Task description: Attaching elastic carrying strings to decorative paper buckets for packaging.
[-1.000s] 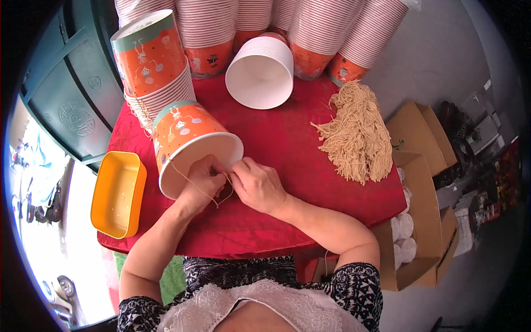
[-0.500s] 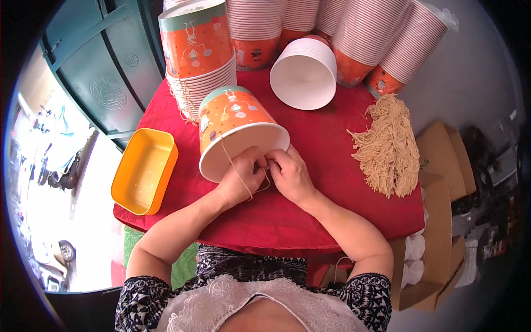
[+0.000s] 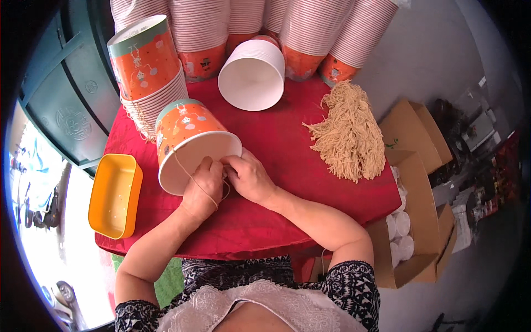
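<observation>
An orange paper bucket [image 3: 191, 123] with a green band and a white rim lies on its side, its mouth toward me. A thin beige cord [image 3: 181, 166] comes from a spot near the rim and loops down over my left hand [image 3: 202, 185]. That hand is closed at the bucket's mouth, fingers pinched on the cord. Against it, at the right part of the rim, my right hand [image 3: 251, 178] is closed too, thumb and fingertips pressed together on the cord's end. The fingertips partly hide the cord between them.
A red-covered table [image 3: 276, 210] holds a yellow tray [image 3: 136, 191] at left, stacked buckets [image 3: 145, 61] behind it, a white-mouthed bucket [image 3: 251, 77], wrapped bucket stacks [image 3: 315, 33] and a bundle of beige cords [image 3: 351, 135]. An open cardboard box [image 3: 428, 210] with white rolls stands at right.
The whole scene has shifted left in the picture as the view turned. Both hands stay together at the bucket's mouth, with the cord still looped over the left one.
</observation>
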`<state>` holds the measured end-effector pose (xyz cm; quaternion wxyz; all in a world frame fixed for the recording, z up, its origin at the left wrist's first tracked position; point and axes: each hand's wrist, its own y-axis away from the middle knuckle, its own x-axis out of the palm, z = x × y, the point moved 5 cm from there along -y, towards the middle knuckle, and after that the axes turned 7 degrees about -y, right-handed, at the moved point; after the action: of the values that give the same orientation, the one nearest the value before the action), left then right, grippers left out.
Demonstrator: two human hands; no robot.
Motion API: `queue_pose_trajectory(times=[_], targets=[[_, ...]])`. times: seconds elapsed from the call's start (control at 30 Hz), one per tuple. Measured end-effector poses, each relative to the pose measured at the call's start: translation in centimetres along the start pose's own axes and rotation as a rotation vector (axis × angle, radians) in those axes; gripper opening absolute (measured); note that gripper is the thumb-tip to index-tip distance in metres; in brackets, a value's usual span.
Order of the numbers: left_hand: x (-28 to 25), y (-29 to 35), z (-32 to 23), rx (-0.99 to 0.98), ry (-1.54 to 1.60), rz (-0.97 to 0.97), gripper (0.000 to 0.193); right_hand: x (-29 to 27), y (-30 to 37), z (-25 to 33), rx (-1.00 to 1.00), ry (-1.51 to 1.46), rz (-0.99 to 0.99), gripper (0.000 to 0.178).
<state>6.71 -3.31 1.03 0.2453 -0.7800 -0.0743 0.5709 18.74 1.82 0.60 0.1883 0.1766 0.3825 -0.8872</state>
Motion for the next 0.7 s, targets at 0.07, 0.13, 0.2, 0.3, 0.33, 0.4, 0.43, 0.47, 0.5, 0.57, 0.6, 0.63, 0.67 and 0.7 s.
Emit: queue_pose_trajectory(times=[0.07,0.13,0.2,0.3,0.33,0.4,0.43,0.47,0.5,0.57,0.6,0.63,0.67,0.7], targets=[[0.48,-0.01,-0.19,0.076,-0.07,0.014,0.018,-0.08,0.04,0.05,0.003,-0.002,0.003,0.024],[0.79,0.01,-0.03,0.07,-0.117,0.032,0.017,-0.07,0.06,0.06,0.025,0.007,0.018,0.023],[1.04,-0.02,-0.14,0.071,-0.156,0.051,0.017,-0.12,-0.06,0.07,0.009,-0.008,0.024,0.023],[1.19,0.08,0.16,-0.004,-0.165,0.062,0.018,-0.07,-0.08,0.06,0.005,-0.037,0.038,0.024],[1.14,0.15,0.17,0.001,-0.165,0.059,0.017,-0.05,-0.04,0.0,0.015,-0.053,0.048,0.025],[1.17,0.13,0.21,0.009,-0.163,0.055,0.017,-0.23,-0.16,-0.07,-0.001,-0.068,0.062,0.027],[1.2,0.11,0.23,0.011,-0.15,0.035,0.017,-0.31,-0.24,-0.06,-0.017,-0.087,0.076,0.029],[1.17,0.14,0.27,0.011,-0.139,0.017,0.016,-0.41,-0.32,-0.12,-0.017,-0.088,0.077,0.029],[1.14,0.18,0.25,0.01,-0.138,0.018,0.016,-0.4,-0.39,-0.12,-0.026,-0.102,0.107,0.03],[1.24,0.23,0.19,-0.011,-0.142,0.068,0.016,-0.52,-0.53,-0.14,-0.033,-0.116,0.139,0.03],[1.22,0.21,0.11,-0.012,-0.14,0.069,0.016,-0.57,-0.61,-0.19,-0.024,-0.129,0.158,0.029],[1.11,0.15,-0.04,0.008,-0.154,0.045,0.016,-0.6,-0.61,-0.2,-0.015,-0.143,0.177,0.028],[0.94,0.15,-0.08,0.026,-0.17,0.021,0.016,-0.6,-0.63,-0.09,-0.015,-0.145,0.179,0.028],[0.94,0.21,0.02,0.022,-0.172,0.023,0.016,-0.52,-0.64,-0.1,0.009,-0.13,0.198,0.027]])
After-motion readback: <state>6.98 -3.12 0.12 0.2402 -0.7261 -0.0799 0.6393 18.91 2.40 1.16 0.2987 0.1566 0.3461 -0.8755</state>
